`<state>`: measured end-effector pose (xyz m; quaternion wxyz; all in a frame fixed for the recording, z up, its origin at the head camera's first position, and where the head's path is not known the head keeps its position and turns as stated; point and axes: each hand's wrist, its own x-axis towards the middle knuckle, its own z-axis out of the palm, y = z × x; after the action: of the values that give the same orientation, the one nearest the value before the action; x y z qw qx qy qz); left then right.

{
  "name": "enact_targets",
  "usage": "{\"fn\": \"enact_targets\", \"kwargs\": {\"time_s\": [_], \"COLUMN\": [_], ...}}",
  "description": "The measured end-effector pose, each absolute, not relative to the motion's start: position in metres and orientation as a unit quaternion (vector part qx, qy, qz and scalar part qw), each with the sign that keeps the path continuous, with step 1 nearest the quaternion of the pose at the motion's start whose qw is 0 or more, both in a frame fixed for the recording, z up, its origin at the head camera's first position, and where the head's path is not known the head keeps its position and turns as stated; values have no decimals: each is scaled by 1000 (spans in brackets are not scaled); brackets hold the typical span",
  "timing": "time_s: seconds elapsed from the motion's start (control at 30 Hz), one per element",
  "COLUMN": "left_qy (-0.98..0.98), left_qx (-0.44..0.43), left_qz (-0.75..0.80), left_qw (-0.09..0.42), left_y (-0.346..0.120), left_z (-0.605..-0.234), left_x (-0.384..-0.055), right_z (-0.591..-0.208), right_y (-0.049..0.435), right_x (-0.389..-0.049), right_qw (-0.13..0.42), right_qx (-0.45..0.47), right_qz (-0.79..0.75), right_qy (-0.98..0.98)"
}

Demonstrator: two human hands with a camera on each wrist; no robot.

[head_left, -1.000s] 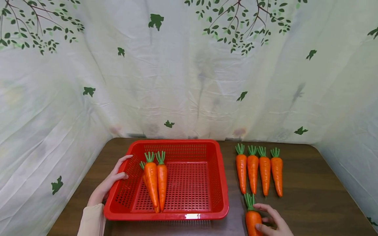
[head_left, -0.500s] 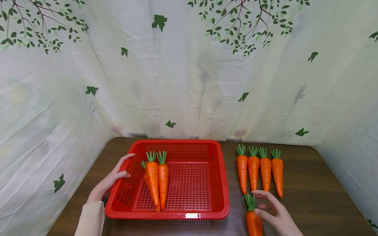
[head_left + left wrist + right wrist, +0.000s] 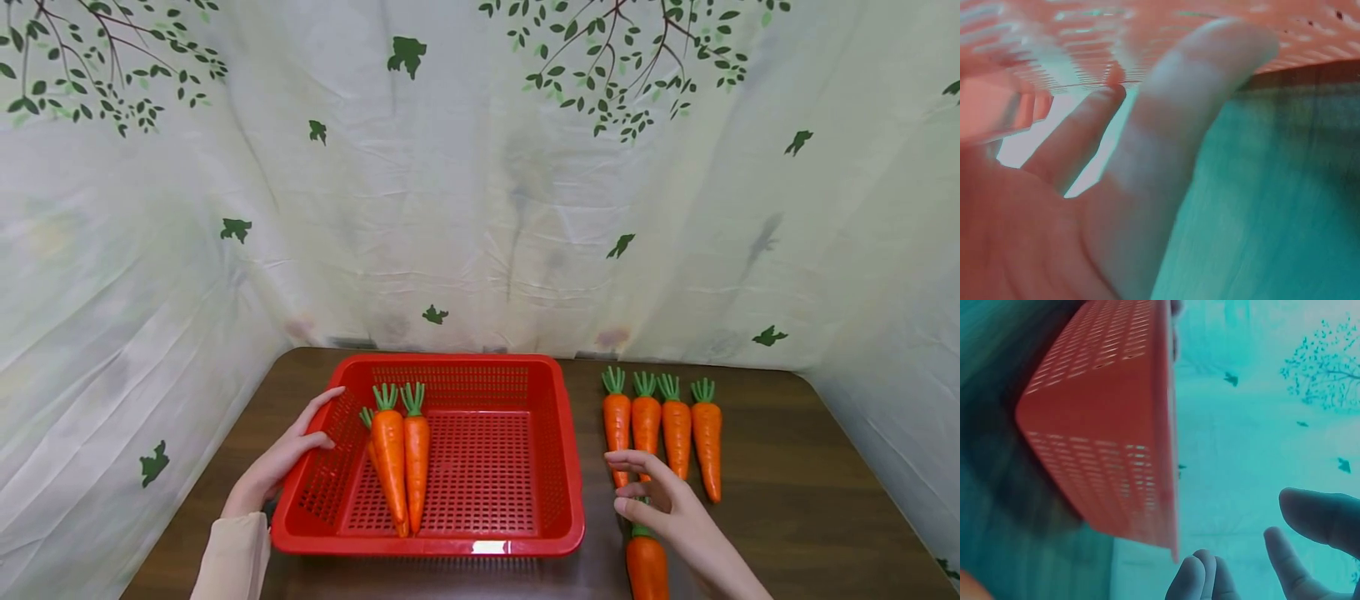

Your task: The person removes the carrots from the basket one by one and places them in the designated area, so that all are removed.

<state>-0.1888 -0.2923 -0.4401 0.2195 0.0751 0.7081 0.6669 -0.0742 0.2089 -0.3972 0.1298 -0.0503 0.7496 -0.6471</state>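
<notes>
Three orange carrots [image 3: 387, 462] with green tops lie in the left part of a red plastic basket [image 3: 555, 546]. My left hand [image 3: 281, 462] rests against the basket's left side, thumb and fingers extended at the rim; the left wrist view shows the thumb [image 3: 1166, 125] and a finger against the perforated wall. My right hand [image 3: 667, 508] is over the table right of the basket, fingers slightly bent and apart, with nothing between them. Below it lies a single carrot [image 3: 647, 567], its top partly hidden by the hand. The right wrist view shows the fingertips apart from the basket.
Several carrots [image 3: 677, 433] stand in a row on the brown wooden table [image 3: 780, 467], right of the basket, tops toward the back. A pale curtain [image 3: 480, 208] with a leaf print surrounds the table at the back and sides.
My right hand has let go of the near carrot and moved up and slightly left, now overlapping the row's lower tips. The carrot stays on the table. My left hand stays at the basket.
</notes>
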Motion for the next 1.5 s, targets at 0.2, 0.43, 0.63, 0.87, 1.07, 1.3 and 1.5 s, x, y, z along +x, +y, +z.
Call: {"fn": "enact_targets", "kwargs": {"time_s": [0.2,0.43,0.63,0.87,1.07,1.3,1.5], "left_qy": [719,739,746,758,754,750,752], "left_qx": [72,78,80,83,94,89,88], "left_qz": [663,647,642,627,629,632,631], "left_qw": [197,168,158,160,166,172,172], "left_y": [-289,-288,-287,-288,-289,-290,-290], "left_z": [-440,-442,-444,-444,-444,-445,-445], "left_x": [-186,-184,-184,-185,-186,-188,-188], "right_z": [-386,-373,-362,-355,-359,-365,-373], "right_y": [197,181,162,141,124,99,79], "right_x": [-81,-95,-111,-131,-144,-157,-168], "right_qw": [135,156,186,215,238,269,284], "right_qx": [-69,-106,-133,-157,-168,-173,-167], "right_qz": [-654,-656,-669,-678,-687,-707,-710], "right_qy": [741,730,707,685,666,631,622]}}
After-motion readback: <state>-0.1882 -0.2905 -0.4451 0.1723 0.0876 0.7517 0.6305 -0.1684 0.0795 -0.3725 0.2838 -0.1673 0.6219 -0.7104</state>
